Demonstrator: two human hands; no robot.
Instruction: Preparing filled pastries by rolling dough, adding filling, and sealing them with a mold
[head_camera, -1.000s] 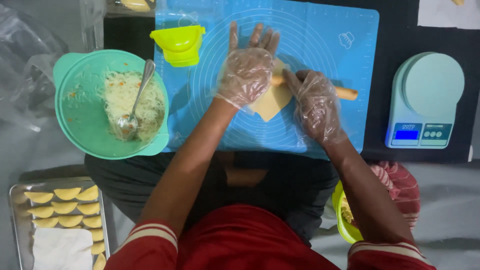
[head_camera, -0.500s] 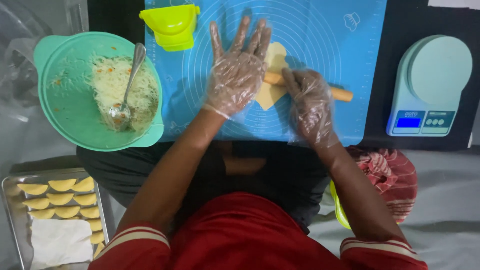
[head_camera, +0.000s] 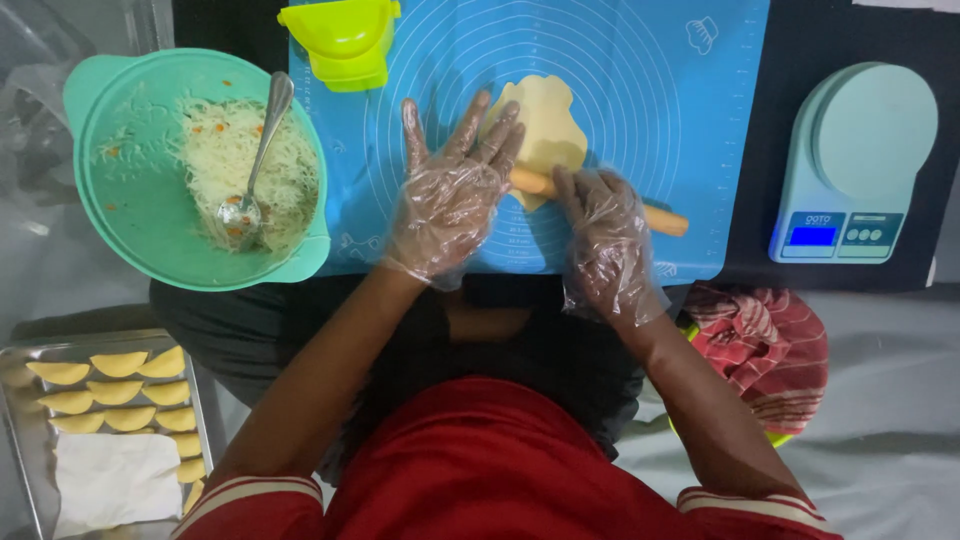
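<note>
A flat sheet of pale yellow dough (head_camera: 545, 125) lies on a blue silicone mat (head_camera: 640, 70) with printed circles. Across its near edge rests a thin wooden rolling pin (head_camera: 665, 218). Both my hands wear clear plastic gloves. My left hand (head_camera: 450, 200) presses flat on the pin's left part, fingers spread and reaching onto the dough. My right hand (head_camera: 605, 235) lies palm down on the pin to the right of the dough. Most of the pin is hidden under my hands.
A teal bowl (head_camera: 110, 190) holds shredded filling and a metal spoon (head_camera: 258, 150). A lime-green dumpling press (head_camera: 345, 40) sits at the mat's top left. A kitchen scale (head_camera: 855, 170) stands right. A metal tray (head_camera: 25, 440) holds several folded dumplings and white paper. A red cloth (head_camera: 765, 340) lies lower right.
The pin and both hands have come back toward me over the dough, which now shows longer beyond my fingers. The view has shifted slightly.
</note>
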